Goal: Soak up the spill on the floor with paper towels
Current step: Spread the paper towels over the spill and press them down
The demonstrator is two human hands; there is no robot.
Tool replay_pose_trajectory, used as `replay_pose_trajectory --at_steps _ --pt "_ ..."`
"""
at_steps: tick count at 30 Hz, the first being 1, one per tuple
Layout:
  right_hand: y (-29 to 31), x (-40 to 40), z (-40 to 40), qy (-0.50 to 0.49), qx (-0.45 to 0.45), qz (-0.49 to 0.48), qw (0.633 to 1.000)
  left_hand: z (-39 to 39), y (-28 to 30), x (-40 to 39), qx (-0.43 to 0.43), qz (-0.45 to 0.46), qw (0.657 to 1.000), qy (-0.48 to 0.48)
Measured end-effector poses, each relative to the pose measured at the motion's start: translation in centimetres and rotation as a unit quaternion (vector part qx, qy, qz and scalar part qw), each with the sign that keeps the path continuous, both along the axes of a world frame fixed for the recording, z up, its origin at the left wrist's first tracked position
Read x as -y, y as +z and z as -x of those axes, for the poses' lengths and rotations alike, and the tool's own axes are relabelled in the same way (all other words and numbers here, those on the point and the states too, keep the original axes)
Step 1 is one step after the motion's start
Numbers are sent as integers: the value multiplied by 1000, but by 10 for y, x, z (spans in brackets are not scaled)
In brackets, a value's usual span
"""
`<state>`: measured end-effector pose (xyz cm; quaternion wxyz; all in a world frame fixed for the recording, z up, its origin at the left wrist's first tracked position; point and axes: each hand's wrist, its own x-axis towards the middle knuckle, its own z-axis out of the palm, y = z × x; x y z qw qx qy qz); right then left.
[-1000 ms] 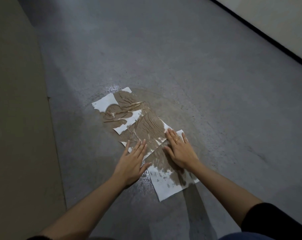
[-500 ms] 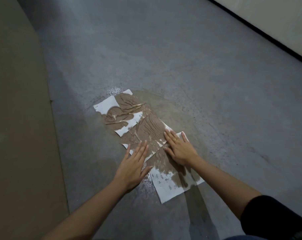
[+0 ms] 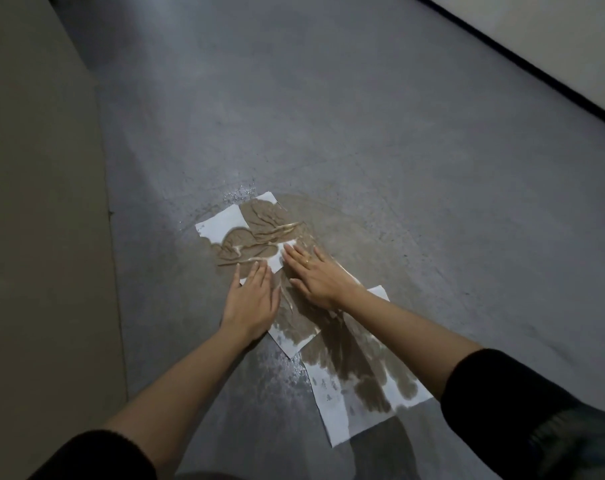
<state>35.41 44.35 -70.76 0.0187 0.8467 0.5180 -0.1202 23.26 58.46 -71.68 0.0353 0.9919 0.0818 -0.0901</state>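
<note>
Left of the hands, the grey floor [image 3: 148, 237] meets a beige wall panel [image 3: 34, 202].

The left hand [image 3: 252, 299] lies flat, fingers straight and together, pressing the near-left edge of the middle paper towel [image 3: 294, 323]. A second ago it rested nearer the person, at the seam between the middle and near sheets. It has since advanced, and its fingertips now touch the lower edge of the far paper towel [image 3: 252, 233].

The right hand [image 3: 316, 273] is also flat with fingers spread, a ring on one finger. It has moved from the near paper towel [image 3: 363, 382] up onto the middle sheet, just right of the left hand. Its fingertips reach a dry white patch on the far sheet.

All three towels lie in a diagonal chain across the spill [image 3: 332, 223]. They are mostly brown and soaked, with white remaining at the corners.

Right of the hands, a brown film remains uncovered on the floor.

Judgement: pressing is progressing along the chain away from the person. The sheets are near saturation, and the uncovered film probably requires fresh towels.
</note>
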Motion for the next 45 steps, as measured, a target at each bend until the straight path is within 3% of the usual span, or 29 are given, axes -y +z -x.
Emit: replay_pose_trajectory --at_steps 2,6,11,15,20,27,31,34,37,40,45 --pt "-6 -6 -5 13 8 20 1000 2 0 0 32 -12 999 -9" --pt "-12 -9 -3 32 33 7 999 7 -5 1 12 7 999 -30" --pt "-11 -12 -3 67 12 -10 998 6 -2 4 109 7 993 47" --pt "-14 -18 5 93 -11 -12 996 12 -7 7 130 4 990 53" --pt "-14 -17 -1 7 -14 -16 1000 13 -9 5 116 -1 992 44" --pt "-12 -12 -18 -20 -13 -14 1000 -3 -19 0 63 37 997 -34" --pt "-16 -7 -24 5 -27 -17 999 -12 -9 -6 121 16 992 -33" --pt "-10 -8 -27 -12 -61 -25 998 -28 -8 -26 118 18 991 66" --pt "-5 -2 -27 -51 -67 -60 995 -45 -9 -63 64 49 980 184" --pt "0 10 -19 -82 -65 -109 988 -54 -4 -94 -32 34 989 138" --pt "5 62 23 -219 -78 -260 937 -70 4 -104 -9 -29 997 75"
